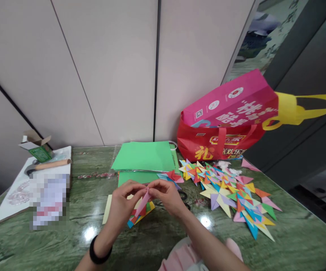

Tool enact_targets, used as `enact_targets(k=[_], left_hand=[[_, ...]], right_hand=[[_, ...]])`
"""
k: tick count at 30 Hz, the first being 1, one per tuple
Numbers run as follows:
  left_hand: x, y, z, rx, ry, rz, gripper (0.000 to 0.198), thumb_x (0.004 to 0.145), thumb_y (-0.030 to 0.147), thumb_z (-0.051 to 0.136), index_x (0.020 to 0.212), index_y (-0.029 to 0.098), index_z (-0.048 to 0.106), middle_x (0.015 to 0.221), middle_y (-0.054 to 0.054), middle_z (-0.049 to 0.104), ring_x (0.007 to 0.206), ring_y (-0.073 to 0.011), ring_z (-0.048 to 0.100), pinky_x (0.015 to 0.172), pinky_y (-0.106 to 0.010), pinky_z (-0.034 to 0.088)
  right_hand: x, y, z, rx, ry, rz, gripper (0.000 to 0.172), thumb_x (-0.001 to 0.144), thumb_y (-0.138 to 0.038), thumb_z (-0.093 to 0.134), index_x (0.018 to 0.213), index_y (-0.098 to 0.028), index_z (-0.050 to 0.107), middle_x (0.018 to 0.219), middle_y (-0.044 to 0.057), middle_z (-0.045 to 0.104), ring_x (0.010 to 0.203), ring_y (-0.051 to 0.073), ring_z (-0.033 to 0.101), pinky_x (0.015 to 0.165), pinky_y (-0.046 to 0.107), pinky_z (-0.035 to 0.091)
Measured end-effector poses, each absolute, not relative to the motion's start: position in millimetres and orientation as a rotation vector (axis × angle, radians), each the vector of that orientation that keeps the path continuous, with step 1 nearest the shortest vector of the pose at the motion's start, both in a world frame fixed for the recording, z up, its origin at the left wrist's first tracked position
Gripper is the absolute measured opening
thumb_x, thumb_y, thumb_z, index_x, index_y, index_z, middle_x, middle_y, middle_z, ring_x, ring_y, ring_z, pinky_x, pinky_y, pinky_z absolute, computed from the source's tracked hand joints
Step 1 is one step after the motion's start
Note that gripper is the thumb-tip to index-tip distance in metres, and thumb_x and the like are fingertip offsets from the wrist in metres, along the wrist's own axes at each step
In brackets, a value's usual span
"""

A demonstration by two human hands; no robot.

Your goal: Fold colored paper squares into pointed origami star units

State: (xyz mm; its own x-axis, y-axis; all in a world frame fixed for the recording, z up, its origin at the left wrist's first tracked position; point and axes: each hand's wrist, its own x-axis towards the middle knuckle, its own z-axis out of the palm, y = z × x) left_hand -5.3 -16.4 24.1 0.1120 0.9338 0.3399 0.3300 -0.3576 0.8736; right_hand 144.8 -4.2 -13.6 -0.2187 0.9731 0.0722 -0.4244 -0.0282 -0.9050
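Observation:
Both hands meet over the green marble table (157,241), pinching a folded pink paper piece (143,201). My left hand (125,203), with a black band on its wrist, grips the piece from the left. From the right, my right hand (167,195) holds its upper end. Under the hands lie folded multicoloured paper pieces (140,216) and a pale yellow sheet (106,209). Black scissors (184,196) are partly hidden behind my right hand.
Green paper sheets (143,156) lie behind the hands. Several finished multicoloured paper stars (230,192) spread to the right. A red bag (216,145) holding a pink box (227,103) stands at the back right. At the left lies a white board (16,192) with a wooden-handled tool (48,165) and small carton (35,145).

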Motion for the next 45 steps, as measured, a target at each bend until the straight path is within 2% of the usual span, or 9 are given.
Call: enact_targets(k=[13, 19, 29, 33, 36, 39, 42, 45], left_hand=[[-5.2, -17.6, 25.4, 1.963, 1.177, 1.278, 0.014, 0.075, 0.025, 0.061, 0.067, 0.017, 0.069, 0.065, -0.003, 0.064, 0.061, -0.0143, 0.058, 0.056, -0.023, 0.044], [-7.0, -16.9, 27.7, 1.925, 1.143, 1.229, 0.010, 0.073, 0.025, 0.064, 0.075, 0.017, 0.070, 0.072, -0.004, 0.068, 0.064, -0.0150, 0.061, 0.058, -0.024, 0.047], [-7.5, -18.7, 31.7, 1.914, 1.130, 1.210, 0.013, 0.074, 0.027, 0.064, 0.066, 0.019, 0.070, 0.066, -0.003, 0.066, 0.062, -0.0144, 0.060, 0.055, -0.023, 0.045], [-9.4, -15.9, 30.7, 1.792, 1.186, 1.197, 0.016, 0.074, 0.032, 0.062, 0.078, 0.018, 0.069, 0.072, -0.003, 0.066, 0.064, -0.0139, 0.060, 0.056, -0.023, 0.045], [-11.6, -14.0, 29.3, 1.569, 1.182, 1.124, 0.034, 0.078, 0.045, 0.054, 0.091, 0.015, 0.064, 0.057, 0.001, 0.059, 0.049, -0.0118, 0.055, 0.047, -0.022, 0.044], [-10.5, -14.4, 29.1, 1.344, 1.099, 0.982, 0.049, 0.079, 0.054, 0.046, 0.104, 0.012, 0.055, 0.055, 0.001, 0.061, 0.045, -0.0146, 0.059, 0.046, -0.026, 0.048], [-6.5, -15.7, 29.3, 1.201, 1.071, 0.940, 0.049, 0.074, 0.047, 0.059, 0.108, 0.012, 0.050, 0.062, -0.003, 0.066, 0.053, -0.0184, 0.065, 0.054, -0.032, 0.054], [-4.1, -15.4, 27.9, 1.191, 1.052, 1.043, 0.048, 0.068, 0.035, 0.069, 0.107, 0.013, 0.051, 0.071, -0.004, 0.070, 0.064, -0.0201, 0.068, 0.064, -0.035, 0.056]], right_hand=[[145.9, -5.7, -15.1, -0.741, -1.098, 1.501, 0.020, 0.060, -0.032, 0.076, 0.066, -0.016, 0.066, 0.060, -0.002, 0.063, 0.053, 0.010, 0.057, 0.054, 0.023, 0.050], [150.2, -2.9, -14.5, -0.702, -1.158, 1.475, 0.018, 0.063, -0.032, 0.074, 0.069, -0.017, 0.066, 0.065, -0.001, 0.063, 0.058, 0.010, 0.056, 0.058, 0.022, 0.047], [150.7, -4.1, -12.4, -0.643, -1.279, 1.311, 0.009, 0.064, -0.024, 0.075, 0.070, -0.020, 0.070, 0.069, 0.000, 0.063, 0.066, 0.013, 0.056, 0.063, 0.025, 0.045], [154.0, -3.1, -10.6, -0.740, -1.345, 1.043, 0.004, 0.067, -0.025, 0.073, 0.068, -0.022, 0.071, 0.071, 0.002, 0.063, 0.073, 0.016, 0.057, 0.069, 0.029, 0.044], [156.4, -4.8, -6.9, -0.831, -1.356, 0.801, 0.003, 0.070, -0.026, 0.071, 0.071, -0.023, 0.072, 0.075, 0.002, 0.061, 0.076, 0.017, 0.057, 0.070, 0.030, 0.044], [156.7, -7.5, -6.3, -0.859, -1.381, 0.654, 0.004, 0.073, -0.024, 0.069, 0.075, -0.025, 0.072, 0.078, 0.003, 0.059, 0.073, 0.016, 0.056, 0.065, 0.028, 0.044], [155.9, -8.9, -9.0, -0.841, -1.437, 0.614, 0.008, 0.075, -0.023, 0.067, 0.077, -0.027, 0.073, 0.087, 0.004, 0.059, 0.071, 0.015, 0.055, 0.065, 0.029, 0.045], [155.0, -9.1, -10.6, -0.837, -1.460, 0.620, 0.010, 0.075, -0.022, 0.067, 0.079, -0.028, 0.073, 0.093, 0.004, 0.058, 0.073, 0.015, 0.055, 0.069, 0.031, 0.046]])
